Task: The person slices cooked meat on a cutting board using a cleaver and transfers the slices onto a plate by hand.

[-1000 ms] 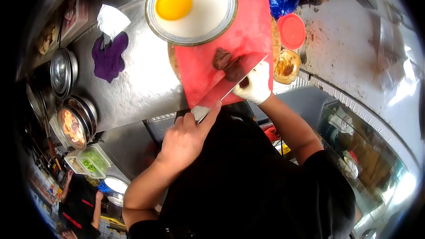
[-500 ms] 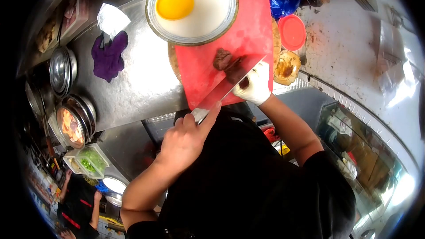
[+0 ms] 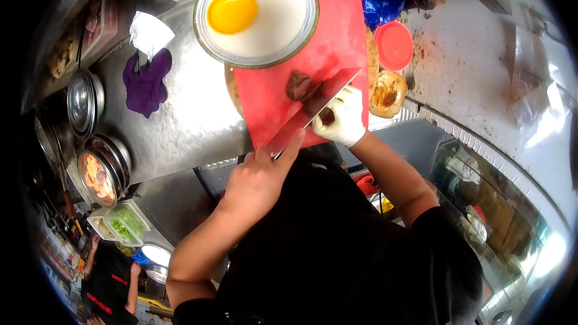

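Now | chef's knife [image 3: 294, 128] slides toward far right, apparently mid-slice | left hand [image 3: 256, 179] has fingers wrapped around it | gloved right hand [image 3: 346, 117] curls fingers around dark meat [image 3: 327, 117], red cutting board [image 3: 337, 24] beneath

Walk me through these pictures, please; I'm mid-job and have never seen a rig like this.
There is no machine here: a person works with their own two hands. Every picture comes from one camera worn on the head, looking forward and down. The bare left hand grips a broad-bladed knife. The right hand, in a white glove, holds a dark brown piece, probably meat, beside the blade. More dark meat lies on the red cutting board. Overlapping the board's far end is a white plate with a smooth yellow oval item on it. A purple cloth lies on the metal counter to the left.
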Available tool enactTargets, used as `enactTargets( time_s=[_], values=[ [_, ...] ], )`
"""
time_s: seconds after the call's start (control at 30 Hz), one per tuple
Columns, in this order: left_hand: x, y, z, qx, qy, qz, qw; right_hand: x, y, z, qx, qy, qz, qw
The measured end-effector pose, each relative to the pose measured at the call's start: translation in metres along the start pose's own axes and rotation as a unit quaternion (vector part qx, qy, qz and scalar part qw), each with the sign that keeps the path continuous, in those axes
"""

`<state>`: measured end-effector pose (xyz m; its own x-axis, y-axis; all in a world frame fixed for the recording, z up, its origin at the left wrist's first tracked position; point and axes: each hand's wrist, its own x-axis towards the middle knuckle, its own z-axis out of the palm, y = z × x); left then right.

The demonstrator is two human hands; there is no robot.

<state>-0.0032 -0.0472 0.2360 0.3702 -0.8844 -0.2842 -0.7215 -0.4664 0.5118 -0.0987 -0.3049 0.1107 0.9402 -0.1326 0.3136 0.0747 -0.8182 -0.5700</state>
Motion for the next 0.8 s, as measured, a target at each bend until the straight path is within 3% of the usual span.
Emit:
enactTargets(
  time_s=[0.1,0.43,0.53,0.73,0.8],
  values=[
    [-0.013,0.000,-0.007,0.013,-0.026,-0.007,1.000,0.006,-0.006,-0.002,-0.006,0.055,-0.020,0.998],
    [-0.002,0.001,-0.004,-0.002,-0.003,-0.004,1.000,-0.005,0.009,0.006,0.032,0.018,-0.024,0.999],
    [0.003,-0.001,0.011,0.033,0.045,0.018,0.998,-0.005,0.008,0.003,0.022,0.026,-0.030,0.999],
    [0.044,-0.009,0.044,0.051,0.057,0.010,0.997,-0.004,0.004,0.004,0.004,0.081,-0.045,0.996],
    [0.033,-0.010,0.033,0.024,0.019,-0.012,0.999,-0.002,0.003,-0.002,0.023,0.043,-0.025,0.998]
  ],
)
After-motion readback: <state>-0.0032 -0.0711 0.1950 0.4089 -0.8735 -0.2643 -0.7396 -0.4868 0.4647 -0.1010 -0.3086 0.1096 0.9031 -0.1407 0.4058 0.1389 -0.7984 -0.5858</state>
